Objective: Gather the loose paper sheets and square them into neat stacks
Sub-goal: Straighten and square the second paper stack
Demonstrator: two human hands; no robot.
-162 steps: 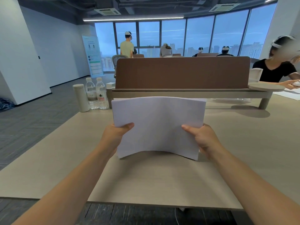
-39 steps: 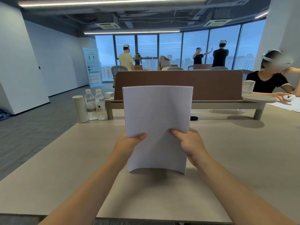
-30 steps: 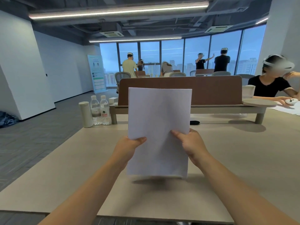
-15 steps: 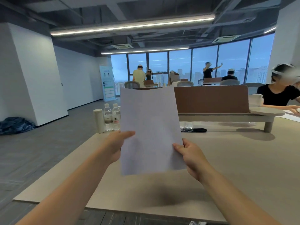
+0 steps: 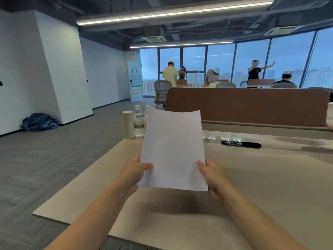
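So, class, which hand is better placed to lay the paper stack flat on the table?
Probably right: the right hand grips the paper stack over the broad table; the left hand grips it nearer the table's left edge.

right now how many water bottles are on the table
2. One water bottle stands at the table's far left corner beside a white cylinder; the second bottle is just right of it, partly behind the held paper. Others may be hidden there.
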